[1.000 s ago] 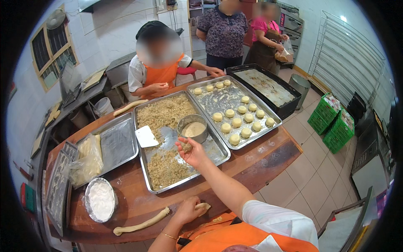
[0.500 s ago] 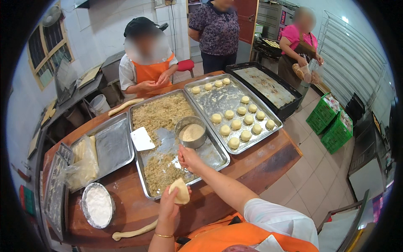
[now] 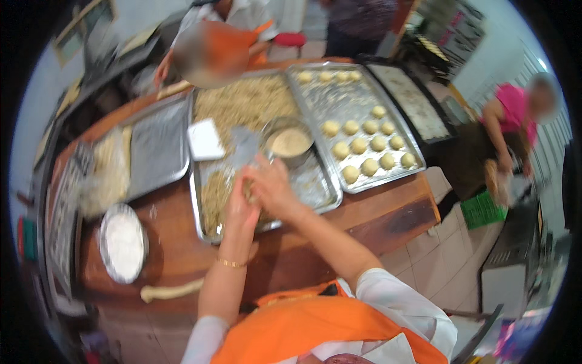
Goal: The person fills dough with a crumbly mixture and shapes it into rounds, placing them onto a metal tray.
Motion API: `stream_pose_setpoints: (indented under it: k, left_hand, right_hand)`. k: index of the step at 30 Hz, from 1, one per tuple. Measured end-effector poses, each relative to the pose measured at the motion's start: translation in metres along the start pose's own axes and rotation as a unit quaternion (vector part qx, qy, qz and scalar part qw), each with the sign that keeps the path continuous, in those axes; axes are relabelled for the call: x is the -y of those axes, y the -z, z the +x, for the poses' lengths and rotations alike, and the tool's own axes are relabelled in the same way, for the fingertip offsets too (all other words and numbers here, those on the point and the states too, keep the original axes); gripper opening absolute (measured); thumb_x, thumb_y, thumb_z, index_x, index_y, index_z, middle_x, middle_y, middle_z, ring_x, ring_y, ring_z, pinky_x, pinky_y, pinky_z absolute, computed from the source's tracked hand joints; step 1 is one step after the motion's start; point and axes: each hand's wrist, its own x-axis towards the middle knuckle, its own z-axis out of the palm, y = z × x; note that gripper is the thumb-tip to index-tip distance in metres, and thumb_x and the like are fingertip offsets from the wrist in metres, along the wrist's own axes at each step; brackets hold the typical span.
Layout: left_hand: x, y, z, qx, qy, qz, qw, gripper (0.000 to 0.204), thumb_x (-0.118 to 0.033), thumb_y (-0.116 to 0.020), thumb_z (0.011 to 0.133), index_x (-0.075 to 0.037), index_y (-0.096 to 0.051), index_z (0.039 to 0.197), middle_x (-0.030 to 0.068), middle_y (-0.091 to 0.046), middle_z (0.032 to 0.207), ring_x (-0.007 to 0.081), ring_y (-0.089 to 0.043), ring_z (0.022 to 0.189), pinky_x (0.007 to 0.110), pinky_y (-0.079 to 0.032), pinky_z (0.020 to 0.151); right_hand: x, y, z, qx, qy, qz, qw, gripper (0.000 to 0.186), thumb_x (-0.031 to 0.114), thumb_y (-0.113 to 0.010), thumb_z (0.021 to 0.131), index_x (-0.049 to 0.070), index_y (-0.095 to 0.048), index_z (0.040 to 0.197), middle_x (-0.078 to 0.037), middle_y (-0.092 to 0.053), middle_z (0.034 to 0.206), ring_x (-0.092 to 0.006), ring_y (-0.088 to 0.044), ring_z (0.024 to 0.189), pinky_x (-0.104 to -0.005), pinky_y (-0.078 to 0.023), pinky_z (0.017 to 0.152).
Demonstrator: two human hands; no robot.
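Both hands meet above the near part of a metal tray [image 3: 328, 201] of crumbly tan filling [image 3: 239, 97]. My left hand [image 3: 241, 203] is closed around a piece of dough, mostly hidden by the fingers. Over it curls my right hand [image 3: 274, 187], its fingers pressed in on the same piece; motion blurs both. Just beyond them, a round metal tin [image 3: 288, 138] with pale crumbs inside stands in the tray. A white flat scraper [image 3: 205, 140] lies on the filling to the left. On the tabletop nearer me rests a dough rope [image 3: 172, 291].
Right of the filling, a tray [image 3: 339, 100] carries rows of round dough balls [image 3: 370, 167]. A bowl of white flour [image 3: 123, 244] and a tray with plastic-covered dough [image 3: 113, 164] are at left. Across the table a co-worker [image 3: 224, 42] leans in; another person [image 3: 512, 121] stands right.
My right hand has come from beside the tin to join the left on the dough. My left hand moved forward over the tray. The co-worker opposite has leaned over the table.
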Motion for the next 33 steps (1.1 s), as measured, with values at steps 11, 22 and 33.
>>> stream_pose_setpoints:
  k: [11, 22, 33]
  left_hand:
    - [-0.004, 0.005, -0.008, 0.106, -0.040, 0.061, 0.992, 0.031, -0.021, -0.041, 0.107, -0.002, -0.053, 0.128, 0.0078, -0.063, 0.116, 0.0164, -0.062, 0.100, 0.031, -0.052, 0.086]
    - [-0.003, 0.001, -0.016, 0.069, -0.095, 0.066, 0.991, 0.026, -0.014, -0.052, 0.103, -0.003, -0.054, 0.127, 0.0053, -0.064, 0.110, 0.0121, -0.063, 0.093, 0.026, -0.053, 0.077]
    - [-0.005, 0.004, -0.021, 0.050, -0.139, 0.166, 0.975, 0.033, -0.024, -0.043, 0.107, -0.001, -0.053, 0.130, 0.0084, -0.064, 0.115, 0.0176, -0.064, 0.099, 0.031, -0.054, 0.088]
  right_hand:
    - [0.012, 0.023, 0.014, -0.018, -0.103, 0.132, 0.986, 0.030, 0.004, -0.079, 0.075, 0.005, -0.066, 0.102, -0.008, -0.061, 0.091, -0.0162, -0.059, 0.068, -0.0279, -0.049, 0.060]
    - [0.023, 0.021, 0.015, -0.017, -0.108, 0.178, 0.978, 0.026, -0.001, -0.075, 0.078, 0.005, -0.070, 0.103, -0.009, -0.066, 0.098, -0.0190, -0.066, 0.079, -0.0303, -0.055, 0.069]
    - [0.037, 0.011, 0.008, -0.055, -0.129, 0.134, 0.981, 0.025, -0.002, -0.073, 0.079, 0.004, -0.071, 0.103, -0.012, -0.065, 0.095, -0.0249, -0.067, 0.081, -0.0328, -0.055, 0.071]
